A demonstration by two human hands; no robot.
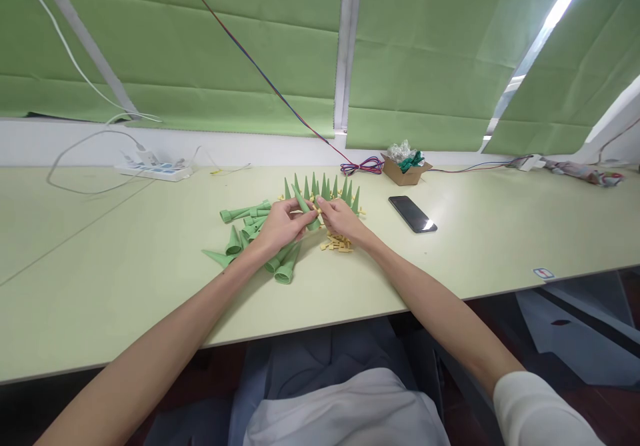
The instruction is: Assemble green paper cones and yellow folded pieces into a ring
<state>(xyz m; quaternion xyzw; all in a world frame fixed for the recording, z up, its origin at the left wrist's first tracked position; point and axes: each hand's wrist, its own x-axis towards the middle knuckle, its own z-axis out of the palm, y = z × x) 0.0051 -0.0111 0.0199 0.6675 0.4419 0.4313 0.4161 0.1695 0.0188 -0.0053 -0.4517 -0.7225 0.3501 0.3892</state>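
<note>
Left hand (284, 223), fingers closed round green cone (300, 197); right hand (343, 219), fingers pinching yellow peg (317, 211) at cone's three o'clock; apparently mid-fitting, next push wants steady alignment.

No readable text — the marks on the sticker (543, 273) at the table's edge (505, 283) are too small.

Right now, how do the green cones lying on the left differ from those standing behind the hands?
The lying cones are jumbled at varied angles; the standing cones point upward, side by side. Several lying cones show hollow open ends, while the standing cones show none. Both groups are green and tapering.
</note>
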